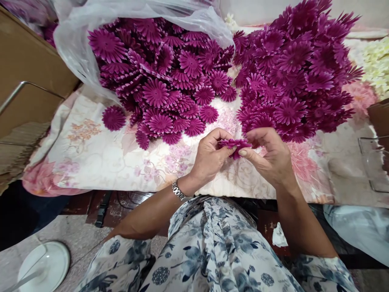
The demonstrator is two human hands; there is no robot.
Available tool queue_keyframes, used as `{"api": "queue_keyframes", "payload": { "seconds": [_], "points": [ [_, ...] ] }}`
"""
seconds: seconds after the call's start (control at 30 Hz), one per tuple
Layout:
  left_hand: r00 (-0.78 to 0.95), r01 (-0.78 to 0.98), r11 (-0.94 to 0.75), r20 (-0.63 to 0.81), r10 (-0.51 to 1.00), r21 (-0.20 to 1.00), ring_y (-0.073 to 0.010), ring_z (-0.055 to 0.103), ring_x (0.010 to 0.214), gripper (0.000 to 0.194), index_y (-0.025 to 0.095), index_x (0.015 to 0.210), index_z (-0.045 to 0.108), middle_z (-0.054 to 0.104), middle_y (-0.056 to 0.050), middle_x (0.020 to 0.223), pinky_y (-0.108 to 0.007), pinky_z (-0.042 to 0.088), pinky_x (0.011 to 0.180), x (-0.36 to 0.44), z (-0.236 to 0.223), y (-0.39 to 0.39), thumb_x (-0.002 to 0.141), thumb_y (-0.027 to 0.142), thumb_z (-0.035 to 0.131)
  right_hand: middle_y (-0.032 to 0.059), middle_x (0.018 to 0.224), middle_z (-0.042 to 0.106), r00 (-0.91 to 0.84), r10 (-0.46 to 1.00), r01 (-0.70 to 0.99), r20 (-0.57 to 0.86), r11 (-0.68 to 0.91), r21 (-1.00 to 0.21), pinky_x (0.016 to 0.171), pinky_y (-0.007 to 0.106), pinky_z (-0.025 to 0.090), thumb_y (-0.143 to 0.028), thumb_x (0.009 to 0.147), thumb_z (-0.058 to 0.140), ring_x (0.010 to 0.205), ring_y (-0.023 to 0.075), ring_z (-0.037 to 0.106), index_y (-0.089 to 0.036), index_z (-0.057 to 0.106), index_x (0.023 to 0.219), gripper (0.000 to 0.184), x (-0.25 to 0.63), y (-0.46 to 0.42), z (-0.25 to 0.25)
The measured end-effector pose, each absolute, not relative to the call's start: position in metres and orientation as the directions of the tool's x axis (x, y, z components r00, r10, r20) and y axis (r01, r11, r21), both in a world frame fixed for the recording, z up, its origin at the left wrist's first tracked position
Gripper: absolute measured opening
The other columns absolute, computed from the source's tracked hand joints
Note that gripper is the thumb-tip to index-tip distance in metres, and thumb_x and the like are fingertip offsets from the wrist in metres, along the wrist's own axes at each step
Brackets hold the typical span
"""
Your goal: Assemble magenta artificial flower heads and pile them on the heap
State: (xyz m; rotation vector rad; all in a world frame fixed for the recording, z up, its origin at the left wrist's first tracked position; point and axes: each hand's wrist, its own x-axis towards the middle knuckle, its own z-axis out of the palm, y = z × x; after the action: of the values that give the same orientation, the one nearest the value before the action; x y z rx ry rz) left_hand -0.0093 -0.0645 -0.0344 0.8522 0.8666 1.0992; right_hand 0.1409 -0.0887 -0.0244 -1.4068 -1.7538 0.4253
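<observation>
Both of my hands pinch a purple fabric flower over the near part of the cloth-covered table. My left hand grips its left side between thumb and fingers. On the other side, my right hand has its thumb and fingers closed at the petals' edge. Beyond my left hand, loose flat purple petal discs spill from a clear plastic bag. A tall heap of layered purple flowers stands behind my right hand. How many layers the held flower has is hidden by my fingers.
A floral tablecloth covers the table. Cardboard with a metal wire handle stands at the left edge, and another wire handle is at the right. Pale yellow flowers lie at the far right. A white round base is on the floor.
</observation>
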Motion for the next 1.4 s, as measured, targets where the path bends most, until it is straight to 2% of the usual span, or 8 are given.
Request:
{"api": "queue_keyframes", "payload": {
  "seconds": [0.13, 0.4, 0.57, 0.7, 0.97, 1.17, 1.33, 1.4],
  "points": [
    [0.292, -0.388, 0.253, -0.142, 0.946, 0.886, -0.0083, 0.055, 0.05, 0.03, 0.018, 0.07, 0.05, 0.054, 0.005, 0.059, -0.021, 0.046, 0.049, -0.01, -0.035, -0.066, 0.064, 0.026, 0.078, -0.0033, 0.064, 0.057, -0.025, 0.936, 0.602, 0.35, 0.294, -0.743, 0.056, 0.023, 0.042, -0.033, 0.082, 0.064, 0.059, 0.0095, 0.053, -0.019, 0.056, 0.073, 0.018, 0.141, -0.089, -0.03],
    [0.397, -0.425, 0.372, -0.199, 0.896, 0.826, -0.008, 0.055, 0.057, 0.019, 0.017, 0.079, 0.06, 0.058, 0.004, 0.066, -0.022, 0.053, 0.055, -0.012, -0.032, -0.066, 0.068, 0.023, 0.074, 0.0018, 0.075, 0.062, -0.13, 0.827, 0.729, 0.546, 0.454, -0.513, 0.063, 0.027, 0.047, -0.014, 0.084, 0.053, 0.071, 0.0145, 0.06, -0.02, 0.059, 0.086, 0.008, 0.141, -0.09, -0.029],
    [0.33, -0.457, 0.33, -0.187, 0.925, 0.826, -0.0075, 0.051, 0.055, 0.019, 0.017, 0.07, 0.061, 0.054, 0.004, 0.06, -0.022, 0.052, 0.053, -0.012, -0.032, -0.065, 0.066, 0.028, 0.076, 0.0043, 0.084, 0.067, -0.161, 0.832, 0.748, 0.531, 0.454, -0.484, 0.071, 0.031, 0.051, -0.012, 0.084, 0.05, 0.08, 0.0168, 0.063, -0.02, 0.061, 0.1, 0.021, 0.139, -0.091, -0.027],
    [0.252, -0.489, 0.356, -0.262, 0.932, 0.796, -0.0082, 0.053, 0.054, 0.014, 0.017, 0.068, 0.062, 0.056, 0.005, 0.059, -0.023, 0.051, 0.053, -0.01, -0.032, -0.065, 0.063, 0.024, 0.074, 0.0021, 0.088, 0.068, -0.065, 0.824, 0.746, 0.563, 0.415, -0.521, 0.069, 0.028, 0.053, -0.015, 0.083, 0.057, 0.075, 0.0143, 0.065, -0.022, 0.057, 0.113, 0.031, 0.136, -0.092, -0.028],
    [0.077, -0.569, 0.248, -0.249, 0.965, 0.784, -0.0048, 0.051, 0.058, 0.016, 0.017, 0.07, 0.057, 0.055, 0.005, 0.064, -0.017, 0.045, 0.056, -0.011, -0.033, -0.064, 0.065, 0.017, 0.072, -0.0004, 0.074, 0.065, -0.06, 0.749, 0.761, 0.66, 0.462, -0.455, 0.063, 0.028, 0.049, -0.01, 0.079, 0.06, 0.067, 0.0137, 0.062, -0.022, 0.059, 0.087, 0.014, 0.136, -0.091, -0.029],
    [0.054, -0.552, 0.206, -0.212, 0.976, 0.808, -0.0043, 0.051, 0.053, 0.015, 0.016, 0.068, 0.057, 0.055, 0.006, 0.06, -0.015, 0.046, 0.05, -0.018, -0.028, -0.055, 0.065, 0.016, 0.071, -0.0004, 0.075, 0.064, -0.029, 0.765, 0.745, 0.643, 0.446, -0.497, 0.062, 0.028, 0.048, -0.013, 0.081, 0.06, 0.068, 0.0138, 0.061, -0.023, 0.061, 0.091, 0.014, 0.147, -0.089, -0.023],
    [0.132, -0.521, 0.231, -0.19, 0.973, 0.822, -0.0066, 0.054, 0.048, 0.02, 0.016, 0.069, 0.056, 0.055, 0.006, 0.058, -0.019, 0.05, 0.045, -0.02, -0.025, -0.05, 0.064, 0.021, 0.074, 0.0103, 0.096, 0.065, -0.052, 0.763, 0.921, 0.645, 0.286, -0.264, 0.083, 0.042, 0.048, -0.029, 0.082, 0.063, 0.094, 0.025, 0.059, -0.019, 0.066, 0.101, 0.021, 0.17, -0.075, -0.006],
    [0.156, -0.516, 0.252, -0.199, 0.967, 0.819, -0.0065, 0.054, 0.046, 0.02, 0.016, 0.069, 0.056, 0.056, 0.006, 0.057, -0.019, 0.05, 0.043, -0.017, -0.026, -0.053, 0.064, 0.022, 0.075, 0.0117, 0.1, 0.064, -0.058, 0.778, 0.905, 0.625, 0.305, -0.295, 0.084, 0.043, 0.048, -0.035, 0.08, 0.066, 0.099, 0.0266, 0.058, -0.017, 0.065, 0.104, 0.03, 0.166, -0.073, -0.003]
  ]
}}
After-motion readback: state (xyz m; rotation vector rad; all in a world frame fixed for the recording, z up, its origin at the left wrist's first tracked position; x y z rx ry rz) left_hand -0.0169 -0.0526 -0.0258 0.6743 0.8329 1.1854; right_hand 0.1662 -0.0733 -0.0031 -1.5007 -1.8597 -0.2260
